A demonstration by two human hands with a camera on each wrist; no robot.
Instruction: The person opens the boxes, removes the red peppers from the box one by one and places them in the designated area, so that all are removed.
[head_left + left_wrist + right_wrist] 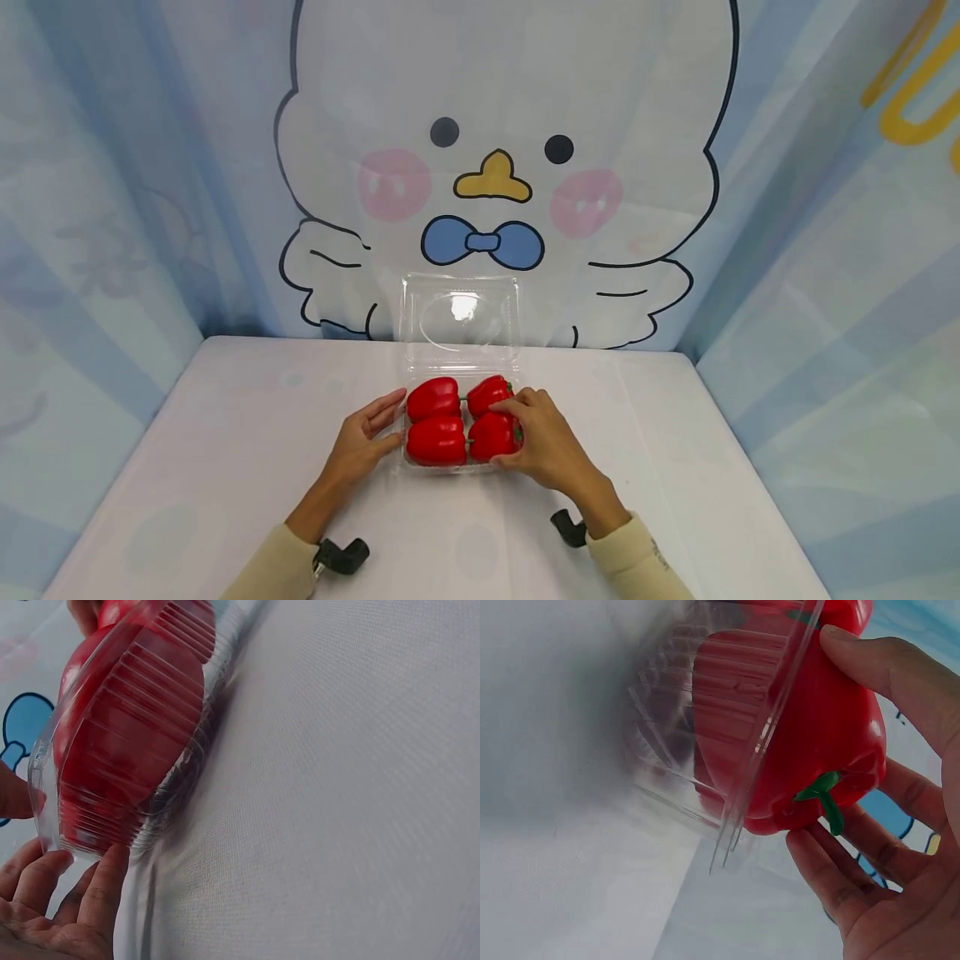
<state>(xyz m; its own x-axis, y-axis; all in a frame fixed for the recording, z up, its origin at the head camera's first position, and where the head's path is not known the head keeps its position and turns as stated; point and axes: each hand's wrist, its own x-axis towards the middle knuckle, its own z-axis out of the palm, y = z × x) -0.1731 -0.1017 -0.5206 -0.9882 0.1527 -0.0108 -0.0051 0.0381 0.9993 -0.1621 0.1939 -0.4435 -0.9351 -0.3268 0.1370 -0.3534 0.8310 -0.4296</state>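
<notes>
A clear plastic clamshell box [448, 469] stands on the table with its lid [460, 321] raised at the back. Red bell peppers with green stems lie in it in two rows. My right hand [551, 442] grips the front right bell pepper [491, 435], thumb on one side and fingers on the other; its green stem [825, 796] shows in the right wrist view. At the box's left end, the fingers of my left hand [358, 446] rest against the wall. The left wrist view shows those fingertips [112, 862] touching the ribbed plastic, with red peppers [127, 720] behind it.
A white cloth covers the table [240, 433]. Behind it hangs a curtain [495, 100] printed with a cartoon bird in a blue bow tie. Each wrist carries a black camera mount [343, 556]. The raised lid stands near the table's back edge.
</notes>
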